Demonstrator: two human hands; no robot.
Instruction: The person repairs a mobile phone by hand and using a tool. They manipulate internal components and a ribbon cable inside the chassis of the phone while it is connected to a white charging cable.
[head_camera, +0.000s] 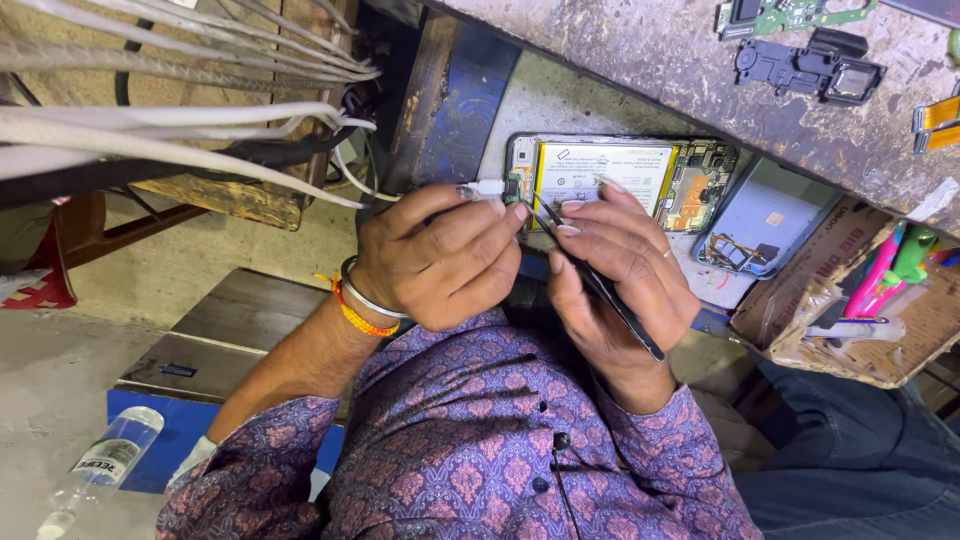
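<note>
Both hands work at the opened phone (620, 178): the left hand (440, 262) pinches a white cable plug (489, 187) at its end. The right hand (620, 275) grips black tweezers (600, 285), tips near that plug.

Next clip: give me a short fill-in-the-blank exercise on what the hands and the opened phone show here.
1. The opened phone has its back cover ____.
2. The right hand holds black ____.
3. The left hand pinches a white ____ at the phone's end.
4. The left wrist wears a metal bangle and an ____ thread.

Missing words: off; tweezers; cable plug; orange
</note>
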